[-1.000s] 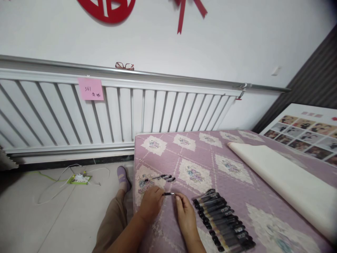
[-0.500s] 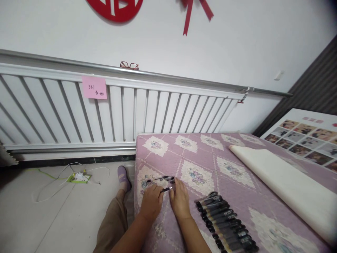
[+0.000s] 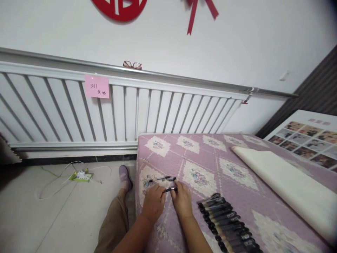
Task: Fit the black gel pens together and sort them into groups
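Both hands are on one black pen [image 3: 170, 190], held low over the bed [image 3: 173, 154] near its front-left corner. The left hand [image 3: 154, 203] is curled with fingertips pinched on one end, and the right hand [image 3: 182, 201] is closed the same way on the other. Can't tell if they're pulling or pushing it. Looks early: only a small cluster of pens [image 3: 163, 179] lies just beyond the hands, while a long row of pens [image 3: 226, 225] sits to the right, so most of the batch seems left. Around: white paper roll [image 3: 286, 186] well apart on the right, photo board [image 3: 308, 138] past it, radiator [image 3: 158, 112] with pink note [image 3: 97, 86], glasses [image 3: 132, 65] on the pipe above. Nothing blocks the hands, though the row lies near the right wrist.
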{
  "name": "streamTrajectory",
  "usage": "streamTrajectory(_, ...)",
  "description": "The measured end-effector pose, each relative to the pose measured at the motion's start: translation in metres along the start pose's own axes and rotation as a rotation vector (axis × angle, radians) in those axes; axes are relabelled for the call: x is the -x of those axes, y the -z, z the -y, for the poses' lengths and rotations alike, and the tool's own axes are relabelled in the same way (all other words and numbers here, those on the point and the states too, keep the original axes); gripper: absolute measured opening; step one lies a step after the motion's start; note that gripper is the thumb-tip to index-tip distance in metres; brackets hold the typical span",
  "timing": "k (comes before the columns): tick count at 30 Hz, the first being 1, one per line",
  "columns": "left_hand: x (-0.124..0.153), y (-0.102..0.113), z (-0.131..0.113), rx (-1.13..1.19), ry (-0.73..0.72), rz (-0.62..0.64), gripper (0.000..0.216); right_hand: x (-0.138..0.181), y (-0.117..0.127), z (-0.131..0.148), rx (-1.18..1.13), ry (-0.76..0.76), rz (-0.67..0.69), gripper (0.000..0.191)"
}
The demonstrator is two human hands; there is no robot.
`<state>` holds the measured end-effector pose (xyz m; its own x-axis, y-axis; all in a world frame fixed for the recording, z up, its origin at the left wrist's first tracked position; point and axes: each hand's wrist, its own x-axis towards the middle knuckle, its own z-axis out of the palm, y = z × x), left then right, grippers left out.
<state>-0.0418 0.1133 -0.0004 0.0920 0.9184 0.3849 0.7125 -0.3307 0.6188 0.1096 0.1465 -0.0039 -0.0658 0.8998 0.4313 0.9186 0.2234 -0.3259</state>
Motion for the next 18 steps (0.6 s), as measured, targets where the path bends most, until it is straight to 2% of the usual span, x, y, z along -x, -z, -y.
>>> streamTrajectory(5,0.0,-0.001,0.0,0.002,-0.003,0.008,0.016,0.007,0.0,0.0,0.011,-0.006,-0.029,0.037)
streamTrajectory(10,0.0,-0.001,0.0,-0.012,0.007,0.01,0.015,0.016,0.004,0.001,-0.025,-0.016,-0.036,0.022)
streamTrajectory(13,0.0,0.0,-0.001,-0.031,0.01,0.013,0.015,0.022,0.01,0.003,-0.124,-0.037,-0.039,0.016)
streamTrajectory(18,0.001,0.003,-0.006,-0.066,0.007,0.036,0.014,0.033,0.02,0.0,-0.38,-0.207,-0.046,0.029)
